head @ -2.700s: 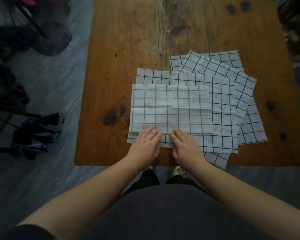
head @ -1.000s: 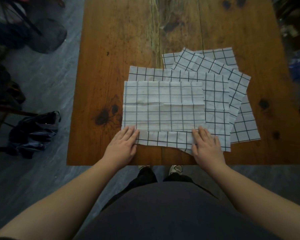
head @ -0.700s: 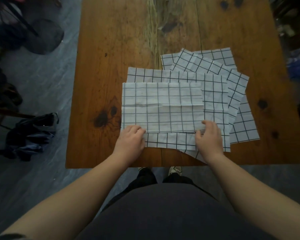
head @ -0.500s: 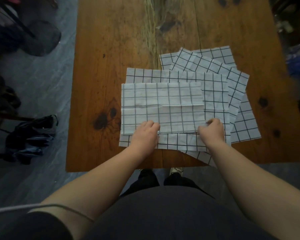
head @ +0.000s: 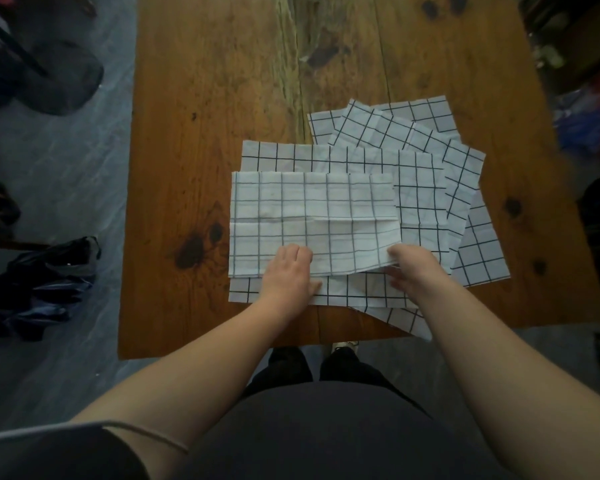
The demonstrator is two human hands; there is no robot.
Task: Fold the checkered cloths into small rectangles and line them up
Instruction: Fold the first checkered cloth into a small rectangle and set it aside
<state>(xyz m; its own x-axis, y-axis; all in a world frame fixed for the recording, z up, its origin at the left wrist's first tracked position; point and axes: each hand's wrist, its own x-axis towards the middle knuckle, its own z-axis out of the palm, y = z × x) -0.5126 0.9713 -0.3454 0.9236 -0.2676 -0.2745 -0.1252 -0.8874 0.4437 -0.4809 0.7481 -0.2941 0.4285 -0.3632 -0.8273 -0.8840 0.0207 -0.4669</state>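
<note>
Cluttered home room: worn wooden table (head: 222, 98), bag (head: 42, 271) on floor (head: 66, 168).

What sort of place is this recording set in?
Probably a lived-in home room or workspace: a worn, knotty brown wooden table stands on a grey floor, with dark bags beside it and blurred clutter along the right edge.

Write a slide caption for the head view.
Left hand rests on a folded checkered cloth on a wooden table while the right hand pinches its near right corner; more cloths lie underneath.
</note>
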